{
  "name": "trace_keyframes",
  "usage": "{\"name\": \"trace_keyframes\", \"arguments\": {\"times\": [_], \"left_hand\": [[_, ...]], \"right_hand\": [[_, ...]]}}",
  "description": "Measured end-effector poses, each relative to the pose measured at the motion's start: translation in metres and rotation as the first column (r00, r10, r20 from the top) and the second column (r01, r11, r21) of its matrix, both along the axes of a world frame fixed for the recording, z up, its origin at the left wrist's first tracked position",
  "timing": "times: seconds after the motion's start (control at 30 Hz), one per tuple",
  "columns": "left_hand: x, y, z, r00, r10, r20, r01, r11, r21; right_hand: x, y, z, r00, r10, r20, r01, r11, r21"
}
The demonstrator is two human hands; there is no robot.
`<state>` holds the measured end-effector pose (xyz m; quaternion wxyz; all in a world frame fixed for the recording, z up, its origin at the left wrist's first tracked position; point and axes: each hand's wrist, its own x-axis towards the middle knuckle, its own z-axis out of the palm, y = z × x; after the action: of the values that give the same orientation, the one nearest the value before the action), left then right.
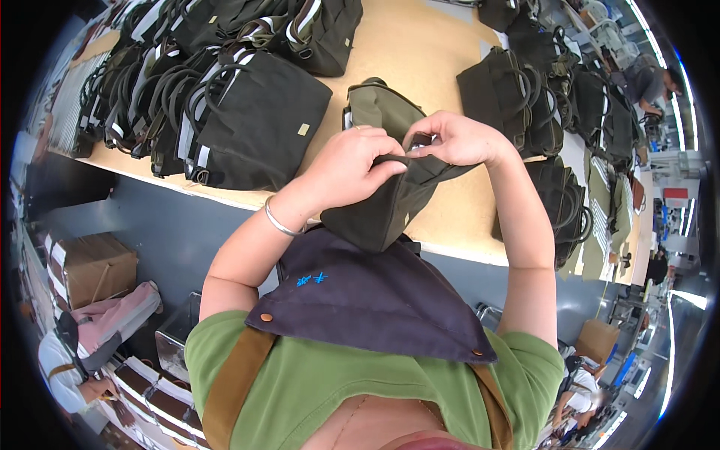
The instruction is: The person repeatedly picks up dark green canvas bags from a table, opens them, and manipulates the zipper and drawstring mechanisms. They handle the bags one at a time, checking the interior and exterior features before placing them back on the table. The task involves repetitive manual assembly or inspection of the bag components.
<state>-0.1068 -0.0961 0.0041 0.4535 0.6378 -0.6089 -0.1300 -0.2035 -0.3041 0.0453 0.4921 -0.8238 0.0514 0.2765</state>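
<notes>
A dark olive-green fabric bag (375, 214) stands tilted at the table's near edge, against my apron, with its mouth open and a lighter olive lining (382, 105) showing. My left hand (356, 165) pinches the bag's upper rim, thumb in front and fingers curled over it. Close beside it, my right hand (454, 140) also grips the rim, with thumb and fingertips together at a small dark part by the opening. The fingers hide most of that part, so its kind is unclear.
Several dark bags (255, 124) with looped handles crowd the table's left. More bags (499, 94) stand along the right. The tan tabletop (397, 45) shows between both groups. A cardboard box (97, 266) is at the lower left, near a person in a white top (64, 375).
</notes>
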Motion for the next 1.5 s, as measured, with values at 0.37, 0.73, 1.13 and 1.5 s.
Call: {"name": "trace_keyframes", "arguments": {"times": [0.37, 0.73, 1.13, 1.5], "left_hand": [[-0.006, 0.000, 0.004, 0.995, 0.093, -0.048, -0.090, 0.994, 0.060], [-0.004, -0.006, 0.007, 1.000, -0.003, -0.029, 0.005, 0.996, 0.091], [-0.006, -0.006, 0.004, 0.993, 0.009, -0.116, -0.001, 0.997, 0.073], [-0.004, -0.006, 0.001, 0.987, 0.012, -0.162, 0.006, 0.994, 0.109]], "right_hand": [[-0.017, -0.002, -0.008, 0.973, -0.182, 0.141, 0.170, 0.981, 0.092], [-0.025, 0.003, 0.001, 0.971, -0.219, 0.092, 0.193, 0.953, 0.232], [-0.026, 0.007, 0.004, 0.974, -0.154, 0.166, 0.144, 0.987, 0.072], [-0.025, 0.012, 0.013, 0.973, -0.080, 0.215, 0.075, 0.997, 0.032]]}}
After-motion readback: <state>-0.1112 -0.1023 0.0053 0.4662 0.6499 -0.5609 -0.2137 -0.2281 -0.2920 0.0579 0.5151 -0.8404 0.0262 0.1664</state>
